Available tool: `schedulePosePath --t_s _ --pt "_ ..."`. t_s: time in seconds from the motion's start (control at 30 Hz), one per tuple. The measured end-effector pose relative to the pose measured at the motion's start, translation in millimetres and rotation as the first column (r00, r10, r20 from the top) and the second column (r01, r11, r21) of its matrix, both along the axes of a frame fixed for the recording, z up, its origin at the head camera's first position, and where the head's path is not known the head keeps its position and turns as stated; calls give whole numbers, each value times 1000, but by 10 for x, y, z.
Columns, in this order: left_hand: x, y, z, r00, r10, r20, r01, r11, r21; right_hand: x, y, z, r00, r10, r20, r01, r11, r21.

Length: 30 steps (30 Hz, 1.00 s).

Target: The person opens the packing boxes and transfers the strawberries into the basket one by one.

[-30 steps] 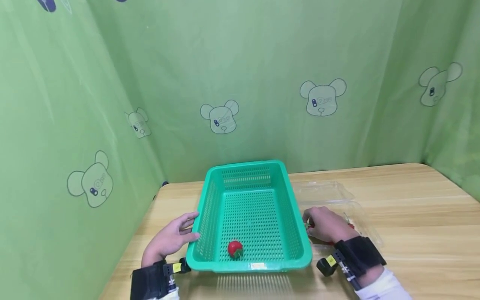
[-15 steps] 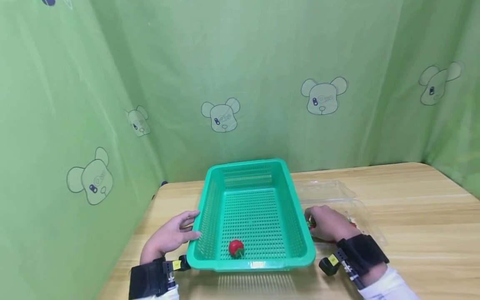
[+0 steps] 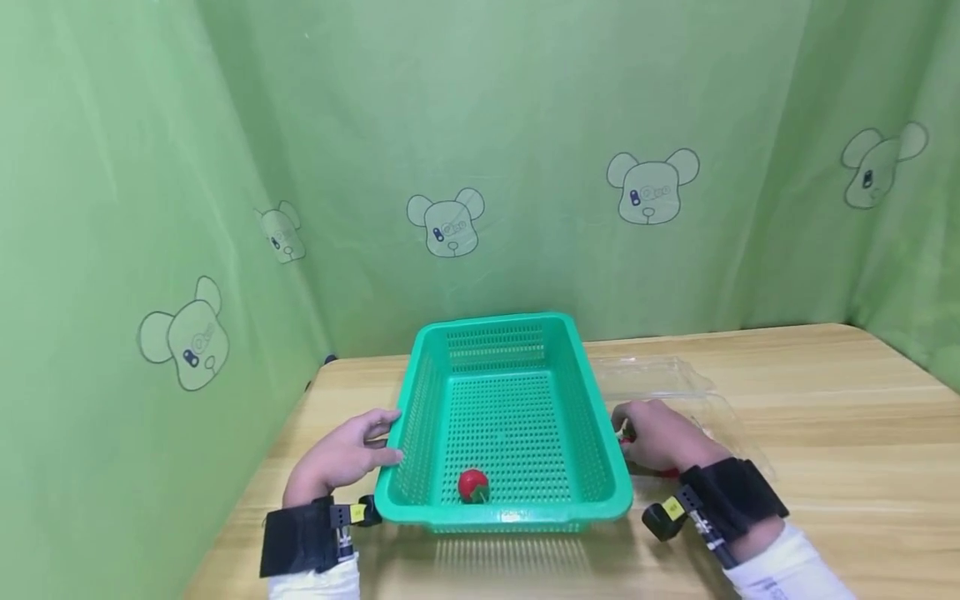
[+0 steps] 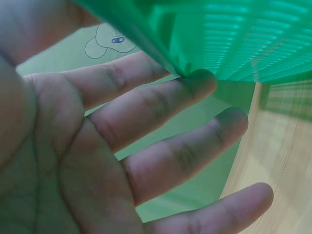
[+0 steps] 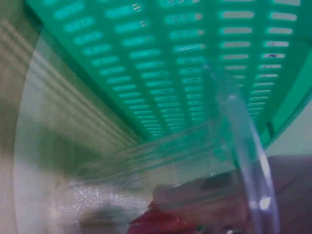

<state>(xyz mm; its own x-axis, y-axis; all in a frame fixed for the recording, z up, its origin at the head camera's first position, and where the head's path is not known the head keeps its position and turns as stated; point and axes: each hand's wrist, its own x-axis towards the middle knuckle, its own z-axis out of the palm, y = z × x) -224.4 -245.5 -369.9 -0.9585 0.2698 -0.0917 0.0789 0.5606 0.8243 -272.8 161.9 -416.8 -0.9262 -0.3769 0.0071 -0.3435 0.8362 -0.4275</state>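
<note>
A green plastic basket (image 3: pixel 498 512) with slotted walls stands before me, a red strawberry (image 3: pixel 472 483) with green leaves lying near its front end. My left hand (image 3: pixel 348 450) is at the basket's left rim; in the left wrist view its fingers (image 4: pixel 165 158) are fairly straight, with fingertips touching under the rim. To the right of the basket, my right hand (image 3: pixel 660 435) reaches down into a clear plastic box (image 3: pixel 723 417). Its fingers curl round a strawberry (image 5: pixel 161 222), which shows only partly beside the fingertips and is blurred in the right wrist view.
The box's clear lid (image 3: pixel 648 377) lies folded back behind it on the wooden table (image 3: pixel 847 433). More red shows under the right palm. A green curtain (image 3: pixel 540 167) with mouse-like faces hangs behind the table and along the left side.
The view has tilted a little, so the curtain and basket sit slightly higher. My right hand has shifted only slightly within the box; the left hand keeps its place at the rim.
</note>
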Motion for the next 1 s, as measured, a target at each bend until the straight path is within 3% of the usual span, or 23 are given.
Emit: schedulePosePath --t_s 0.3,0.73,1.0 --pt "-17 21 67 1000 20 -6 -20 1000 -20 -21 54 176 1000 -3 19 3 1000 -28" --pt "-3 21 156 1000 11 -20 -13 996 -88 12 61 265 1000 -21 13 22 999 -42" --pt "40 38 123 1000 -8 -8 7 996 -83 52 90 280 1000 -11 6 11 1000 -26"
